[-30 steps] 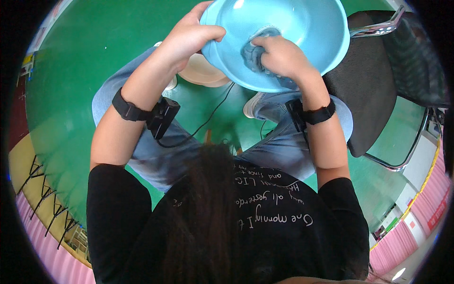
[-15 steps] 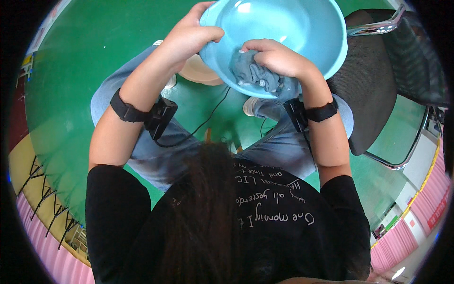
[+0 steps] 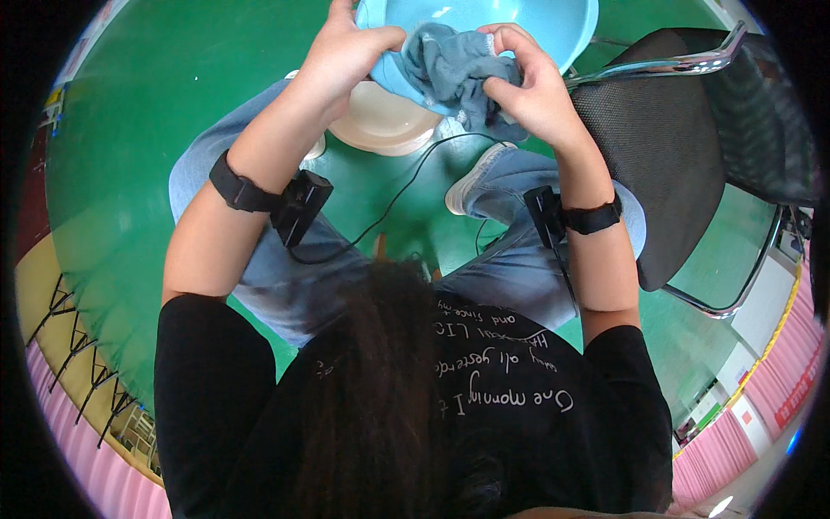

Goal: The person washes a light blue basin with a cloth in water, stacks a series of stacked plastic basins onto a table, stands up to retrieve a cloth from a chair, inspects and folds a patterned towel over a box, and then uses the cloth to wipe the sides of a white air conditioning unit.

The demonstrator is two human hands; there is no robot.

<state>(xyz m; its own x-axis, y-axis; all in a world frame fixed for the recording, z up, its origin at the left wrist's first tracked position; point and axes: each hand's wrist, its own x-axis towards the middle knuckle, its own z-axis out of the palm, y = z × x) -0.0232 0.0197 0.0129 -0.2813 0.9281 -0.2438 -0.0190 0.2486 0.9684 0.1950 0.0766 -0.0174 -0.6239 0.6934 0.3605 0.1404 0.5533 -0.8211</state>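
Observation:
A light blue plastic basin (image 3: pixel 564 24) is held up at the top of the view, partly cut off by its edge. My left hand (image 3: pixel 341 59) grips its left rim, with the thumb over the edge. Bunched grey-blue cloth (image 3: pixel 451 67) lies across the near rim, part inside the basin and part hanging outside. My right hand (image 3: pixel 540 93) is closed on the right side of this cloth, thumb and fingers pinching it. Lower down, on the green floor, sits a cream basin (image 3: pixel 387 128), partly covered by the blue one.
To the right stands a black mesh chair (image 3: pixel 653 130) with a chrome armrest (image 3: pixel 692 65) near the blue basin. A black cable (image 3: pixel 399 192) runs from my left forearm's strapped device (image 3: pixel 301 208) across between my legs. My right shoe (image 3: pixel 474 180) rests below the cloth.
The blue basin has shifted up and left, showing more of the cream basin. My right hand has turned and pulled the cloth up over the near rim, its fingers now more spread around it.

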